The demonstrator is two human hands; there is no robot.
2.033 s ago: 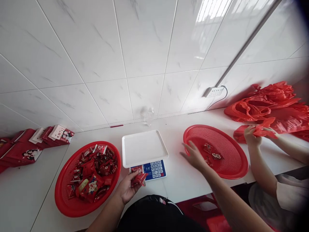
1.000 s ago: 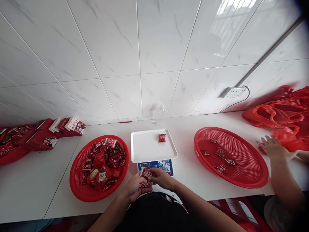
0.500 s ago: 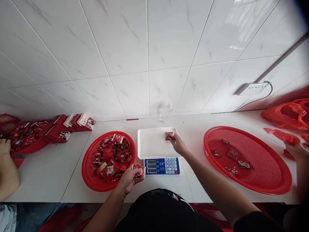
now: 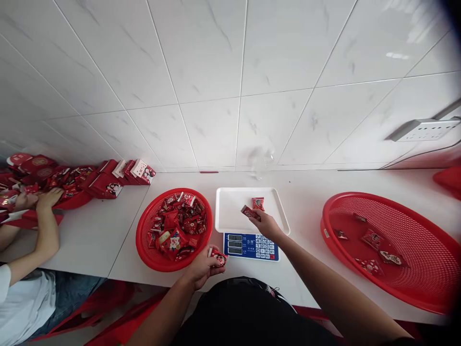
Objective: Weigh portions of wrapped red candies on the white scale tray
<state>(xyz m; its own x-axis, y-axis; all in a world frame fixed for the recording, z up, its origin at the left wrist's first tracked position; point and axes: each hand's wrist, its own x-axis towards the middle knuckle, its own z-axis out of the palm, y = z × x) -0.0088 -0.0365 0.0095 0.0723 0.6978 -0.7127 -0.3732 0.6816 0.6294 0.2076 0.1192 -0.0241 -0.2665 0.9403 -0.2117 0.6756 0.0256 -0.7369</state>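
Right hand [image 4: 267, 224] pinches a dark red bar packet [image 4: 248, 211] over the white tray [image 4: 229, 216], fingers closed on its end; can't tell if the packet touches the tray. One small red packet [image 4: 258, 203] lies on the tray, just beyond the right hand's fingertips. Tray sits on a weighing scale [image 4: 250, 242], blue keypad panel toward the person.

Left hand [image 4: 201, 269] grips a red-and-white packet [image 4: 219, 258] in front of the scale panel's left end, near the rim of the left red basket [image 4: 140, 242]; can't tell if it holds more than one. That basket carries a heap of red wrapped packets [image 4: 176, 228].

Right red basket [image 4: 428, 250], well apart from the tray, has a few loose packets on its bottom. All on the white tabletop [image 4: 302, 276]. Far left: red boxes [image 4: 108, 185] near the wall, co-worker's hand [image 4: 51, 197] over more red packets.
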